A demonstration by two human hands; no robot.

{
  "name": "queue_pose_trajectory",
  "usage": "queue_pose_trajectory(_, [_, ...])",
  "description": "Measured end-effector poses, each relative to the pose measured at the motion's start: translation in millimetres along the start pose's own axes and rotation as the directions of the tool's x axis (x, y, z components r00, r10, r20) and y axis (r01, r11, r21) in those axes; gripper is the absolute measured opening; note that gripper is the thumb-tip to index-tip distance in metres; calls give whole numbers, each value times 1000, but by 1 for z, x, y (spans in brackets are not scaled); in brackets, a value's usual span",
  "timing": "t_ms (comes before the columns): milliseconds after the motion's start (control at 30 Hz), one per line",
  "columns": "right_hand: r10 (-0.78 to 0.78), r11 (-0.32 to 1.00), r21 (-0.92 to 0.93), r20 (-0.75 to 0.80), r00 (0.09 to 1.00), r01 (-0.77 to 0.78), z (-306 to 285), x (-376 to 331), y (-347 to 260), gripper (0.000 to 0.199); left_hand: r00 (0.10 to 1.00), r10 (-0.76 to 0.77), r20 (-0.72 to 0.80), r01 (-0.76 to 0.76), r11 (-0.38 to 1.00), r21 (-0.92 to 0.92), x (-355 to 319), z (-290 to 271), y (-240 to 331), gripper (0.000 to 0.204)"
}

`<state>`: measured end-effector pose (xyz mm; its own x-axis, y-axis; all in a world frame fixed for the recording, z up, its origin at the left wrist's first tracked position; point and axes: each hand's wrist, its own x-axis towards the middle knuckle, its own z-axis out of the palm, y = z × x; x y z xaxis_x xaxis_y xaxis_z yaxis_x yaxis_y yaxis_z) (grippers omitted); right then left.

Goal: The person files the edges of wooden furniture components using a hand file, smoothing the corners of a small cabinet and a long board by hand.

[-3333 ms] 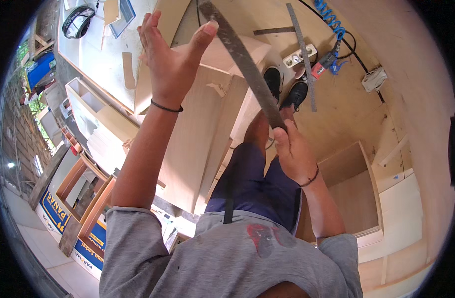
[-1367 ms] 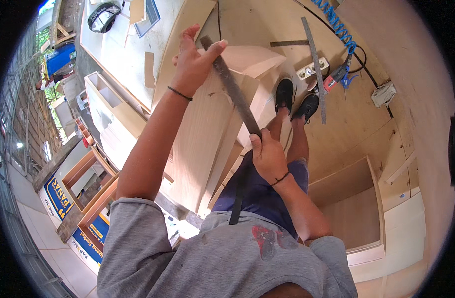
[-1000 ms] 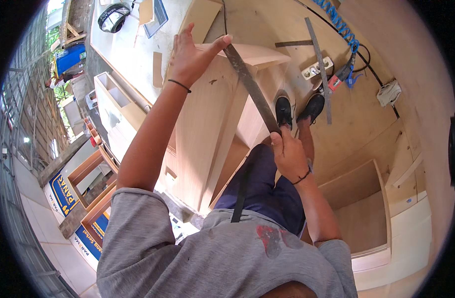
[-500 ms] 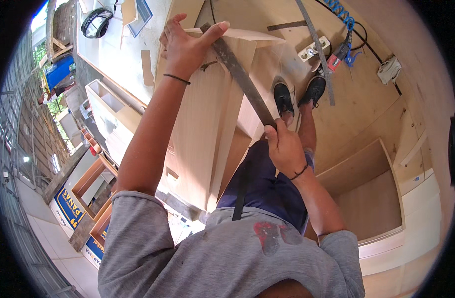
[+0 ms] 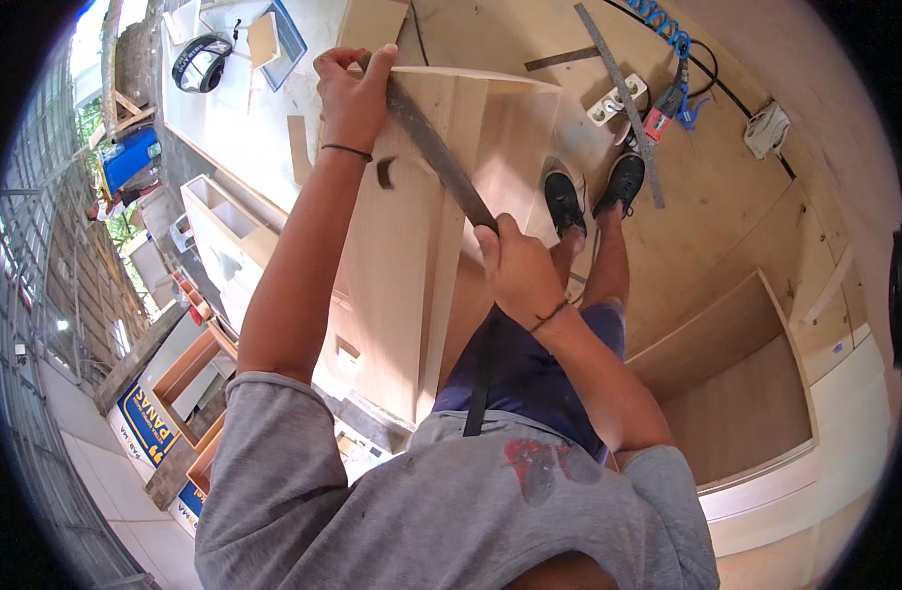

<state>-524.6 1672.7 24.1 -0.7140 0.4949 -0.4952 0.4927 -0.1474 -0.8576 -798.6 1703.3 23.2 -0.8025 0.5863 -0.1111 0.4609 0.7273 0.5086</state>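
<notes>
A long, dark, flat file [image 5: 439, 149] slants across the far edge of a pale wooden cabinet [image 5: 384, 251]. At its far end my left hand [image 5: 354, 104] grips it, the thumb along the top and the fingers bent over the tip. The near end sits in the closed fist of my right hand [image 5: 522, 272], in front of my shorts. Part of the cabinet's edge is hidden under the file. A small dark curved mark or slot and a rectangular cutout show on the cabinet's face.
A power strip [image 5: 616, 101] and a red-and-grey tool [image 5: 661, 120] on a blue coiled hose lie beyond my shoes. Grey strips [image 5: 616, 79] rest on the floor there. An open wooden box [image 5: 736, 393] stands at right. Goggles [image 5: 202, 63] lie on the white worktop [image 5: 237, 113].
Both hands and the file have shifted left, the right hand also slightly away from me. My left fingers have curled more tightly around the far end.
</notes>
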Motion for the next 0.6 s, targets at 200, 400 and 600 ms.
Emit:
queue_pose_trajectory(200, [-24, 992, 124, -13, 1000, 26, -17, -14, 8, 39, 997, -41, 67, 50, 990, -129, -3, -8, 10, 95])
queue_pose_trajectory(400, [-6, 983, 183, -14, 1000, 9, -33, -40, 22, 38, 990, 111, 85, -115, 992, 45, -22, -15, -5, 114])
queue_pose_trajectory(600, [25, 991, 132, 52, 998, -31, -8, -67, 46, 38, 974, 102, 203, -136, 977, 166, -19, -14, -5, 126])
